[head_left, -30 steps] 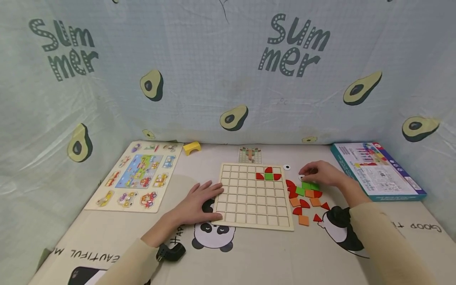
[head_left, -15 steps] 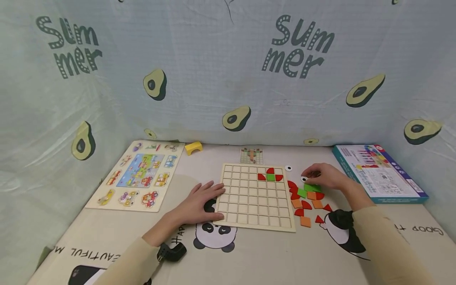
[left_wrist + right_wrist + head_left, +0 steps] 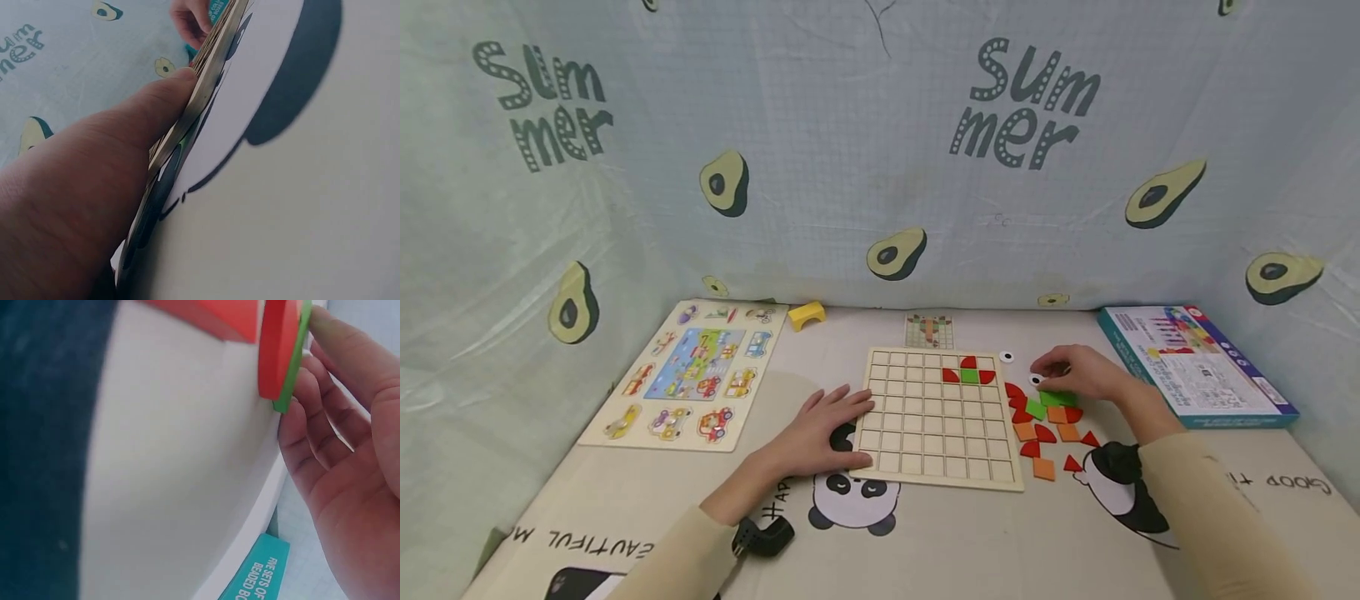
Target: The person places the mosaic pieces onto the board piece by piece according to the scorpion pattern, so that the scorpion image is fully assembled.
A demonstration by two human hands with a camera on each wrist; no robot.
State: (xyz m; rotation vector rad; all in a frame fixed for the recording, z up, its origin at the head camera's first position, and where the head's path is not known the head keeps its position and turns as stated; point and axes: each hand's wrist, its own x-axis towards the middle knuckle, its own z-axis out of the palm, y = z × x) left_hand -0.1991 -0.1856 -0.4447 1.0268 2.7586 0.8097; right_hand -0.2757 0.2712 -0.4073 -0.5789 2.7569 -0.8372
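Observation:
My left hand (image 3: 823,433) rests with spread fingers on the left edge of the wooden grid board (image 3: 936,450). In the left wrist view its thumb (image 3: 156,103) lies along the board's edge. A green square tile (image 3: 969,377) sits in the upper right of the grid, with three red quarter-circle tiles around it. To the board's right, my right hand (image 3: 1082,371) pinches a white eye disc (image 3: 1035,380) at the thumb tip, just above green tiles (image 3: 1057,398). In the right wrist view a green tile (image 3: 289,381) and a red tile (image 3: 275,356) overlap near the curled fingers.
Several loose red, green and orange tiles (image 3: 1043,469) lie beside the board. Another eye disc (image 3: 1006,357) is near its top right corner. A pattern card (image 3: 929,332) lies behind it. A picture puzzle (image 3: 752,329) and yellow block (image 3: 807,315) are left; a box (image 3: 1202,367) is right.
My right hand has shifted slightly left, and the eye disc by its thumb now shows more fully. The left hand stays on the board; the head view has tilted a little.

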